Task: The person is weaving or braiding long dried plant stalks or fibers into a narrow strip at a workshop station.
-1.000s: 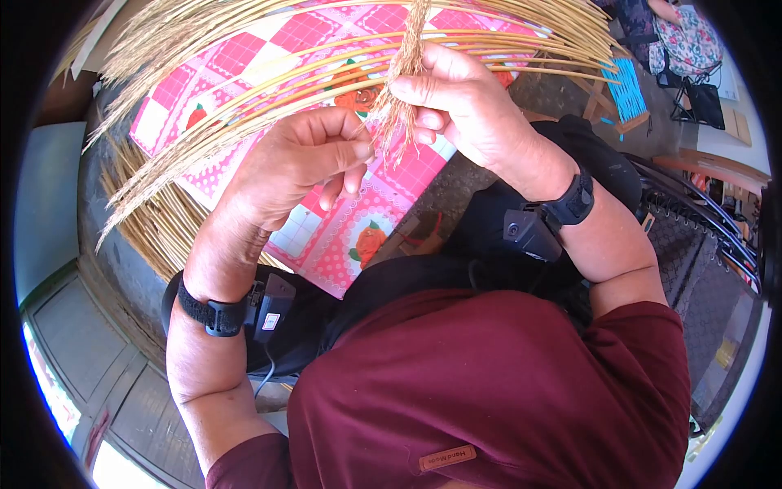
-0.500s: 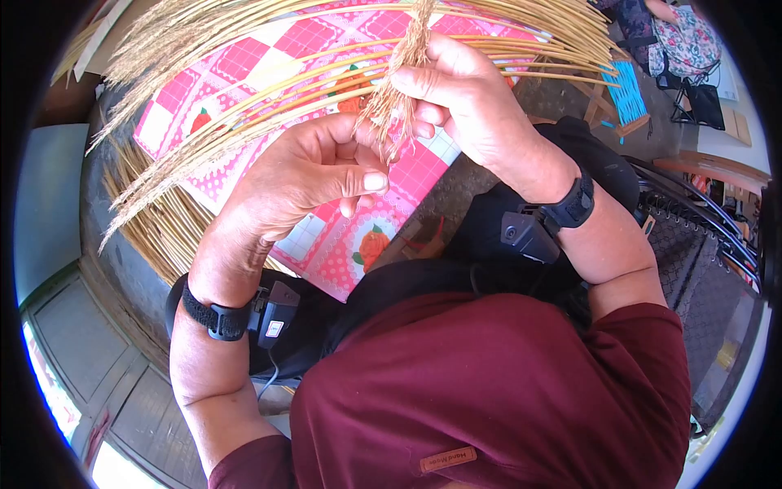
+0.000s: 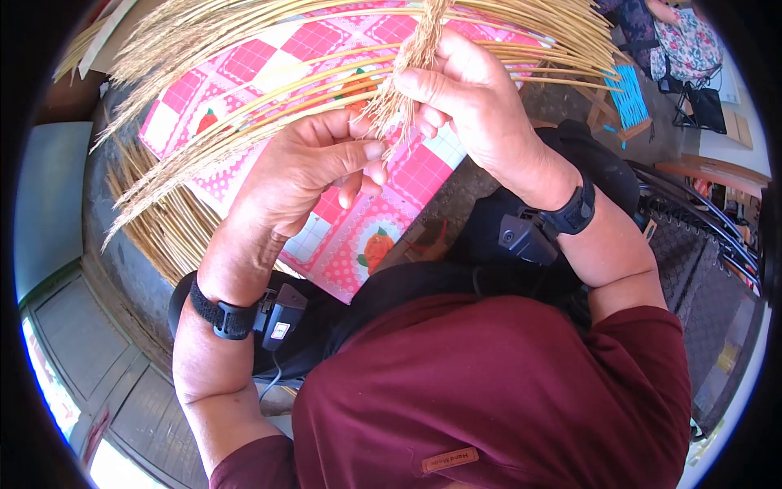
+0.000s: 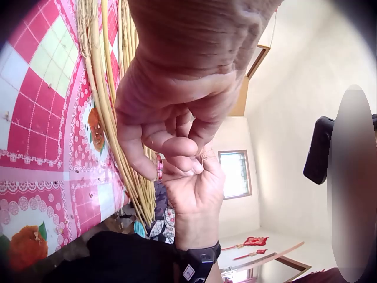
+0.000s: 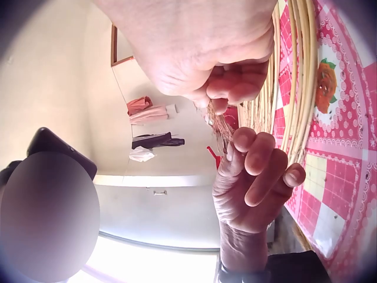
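My right hand [image 3: 415,85] pinches a tuft of dried grass plume [image 3: 391,106] between thumb and fingers and holds it upright above a pink checked tablecloth [image 3: 407,175]. Just below it, my left hand [image 3: 366,155] has its thumb and curled fingers closed on the tuft's loose lower strands. Long yellow grass stalks [image 3: 269,90] arch across behind both hands. In the left wrist view the left hand [image 4: 185,156] pinches fine fibres right above the right hand. In the right wrist view the right hand [image 5: 221,88] grips the hanging fibres [image 5: 221,127], with the left hand's fingers [image 5: 259,159] against them.
A heap of more stalks [image 3: 159,228] lies on the dark round table [image 3: 114,269] to the left. A blue wooden stool [image 3: 627,94] and a seated person [image 3: 688,37] are at the upper right. A black metal chair [image 3: 700,236] stands at my right side.
The left hand dropped away from the tuft with its thumb out, then came back up and closed on the lower strands. The right hand and tuft rose slightly.
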